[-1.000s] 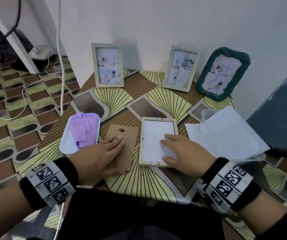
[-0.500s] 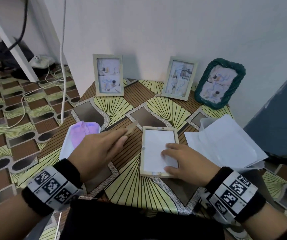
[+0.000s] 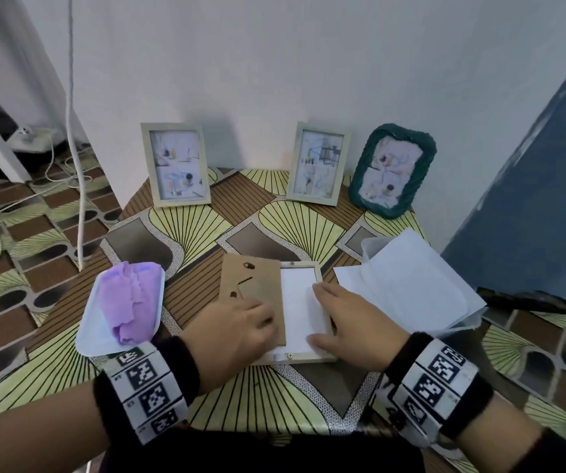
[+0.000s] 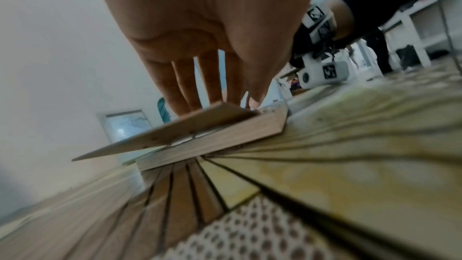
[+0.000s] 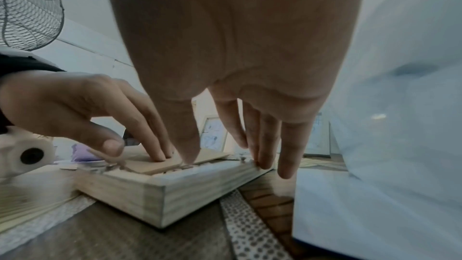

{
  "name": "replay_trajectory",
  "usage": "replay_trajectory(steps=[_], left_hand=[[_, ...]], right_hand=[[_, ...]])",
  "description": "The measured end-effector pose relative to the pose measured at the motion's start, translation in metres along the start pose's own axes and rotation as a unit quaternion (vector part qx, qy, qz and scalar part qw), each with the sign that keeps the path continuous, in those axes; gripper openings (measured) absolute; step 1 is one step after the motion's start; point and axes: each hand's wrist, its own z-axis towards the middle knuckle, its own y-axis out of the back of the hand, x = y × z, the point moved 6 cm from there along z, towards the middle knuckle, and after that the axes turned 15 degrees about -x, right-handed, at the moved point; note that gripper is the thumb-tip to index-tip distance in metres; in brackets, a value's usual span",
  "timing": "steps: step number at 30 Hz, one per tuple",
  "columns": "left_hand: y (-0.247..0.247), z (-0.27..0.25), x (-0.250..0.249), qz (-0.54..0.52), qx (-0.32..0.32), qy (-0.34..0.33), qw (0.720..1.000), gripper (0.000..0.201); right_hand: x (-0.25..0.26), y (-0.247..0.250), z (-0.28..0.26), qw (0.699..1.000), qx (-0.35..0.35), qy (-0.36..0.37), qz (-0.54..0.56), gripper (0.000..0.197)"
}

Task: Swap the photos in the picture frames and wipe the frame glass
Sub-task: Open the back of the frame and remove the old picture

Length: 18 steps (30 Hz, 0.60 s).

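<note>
On the counter (image 3: 186, 295), the left hand (image 3: 230, 332) presses straight, close-set fingers down on the near end of the backing board (image 3: 252, 288). The board's long axis runs away from the person. It sits skewed, its left edge overhanging the frame (image 3: 322, 358) and tilted up off it, its right part over the recess. The frame lies face down just right of that hand, white paper (image 3: 296, 302) showing in its opening. The right hand (image 3: 349, 322), fingers spread and relaxed, steadies the frame's right rail. Seating the board likely means sliding it rightward, which the left hand is placed to do.
</note>
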Motion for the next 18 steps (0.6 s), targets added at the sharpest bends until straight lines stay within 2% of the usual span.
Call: replay_trajectory(steps=[2,4,7,9,11,12,18], left_hand=[[-0.005,0.002,0.002,-0.035,0.023,-0.002,0.999,0.020],[-0.001,0.003,0.010,-0.067,0.005,0.011,0.998,0.034],[0.005,0.000,0.030,-0.048,-0.022,0.046,0.998,0.056],[-0.004,-0.006,0.044,-0.031,0.035,0.064,0.997,0.074],[-0.020,-0.015,0.054,-0.034,0.123,0.077,0.989,0.089],[-0.025,-0.018,0.055,-0.042,0.147,0.078,0.985,0.092],[-0.028,-0.012,0.048,-0.067,0.142,0.062,0.986,0.093]], right_hand=[[-0.002,0.004,0.001,1.000,-0.013,0.001,0.017,0.063],[-0.005,0.008,0.000,0.999,-0.024,0.001,0.041,0.048],[-0.006,0.012,-0.002,0.997,-0.035,-0.005,0.063,0.034],[-0.007,0.010,-0.002,0.998,-0.024,-0.010,0.058,0.033],[-0.007,0.005,-0.002,0.999,0.005,-0.010,0.036,0.042],[-0.008,0.003,-0.002,1.000,0.016,-0.009,0.023,0.044],[-0.011,-0.002,0.001,1.000,0.025,-0.010,0.004,0.044]])
